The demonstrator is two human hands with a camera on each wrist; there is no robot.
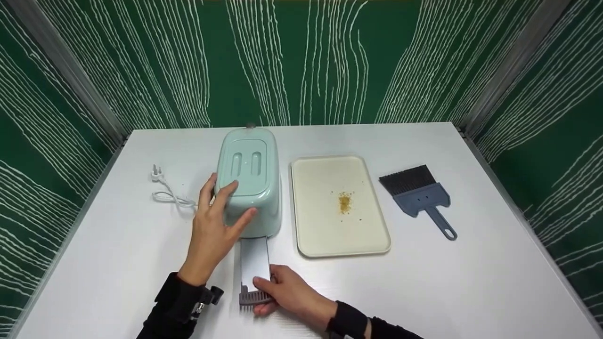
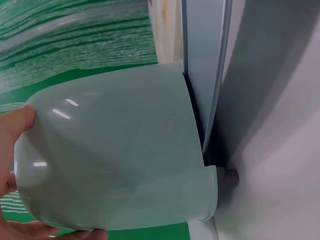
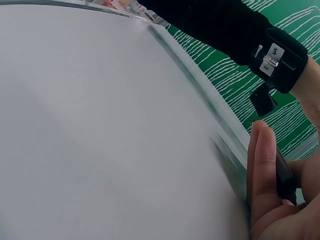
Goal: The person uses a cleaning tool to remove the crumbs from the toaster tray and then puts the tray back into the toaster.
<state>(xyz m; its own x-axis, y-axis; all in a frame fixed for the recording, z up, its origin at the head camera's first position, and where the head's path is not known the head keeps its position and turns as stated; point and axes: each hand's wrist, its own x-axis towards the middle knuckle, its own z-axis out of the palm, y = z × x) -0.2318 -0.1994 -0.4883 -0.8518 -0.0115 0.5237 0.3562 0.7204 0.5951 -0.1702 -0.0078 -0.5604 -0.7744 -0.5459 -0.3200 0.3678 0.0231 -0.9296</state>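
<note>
A mint-green toaster with a lid on top stands left of the middle of the table. My left hand holds its near end, fingers on the left side and top, thumb by the near right corner; the left wrist view shows them around the body. A flat metal crumb tray sticks out from under the toaster's near end. My right hand pinches the tray's grey, toothed outer end, thumb on top and fingers underneath. The tray's far end is hidden by the toaster.
Right of the toaster lies a cream tray with a small heap of yellow-brown crumbs. A blue-grey hand brush with black bristles rests farther right. The white cord and plug lie left of the toaster.
</note>
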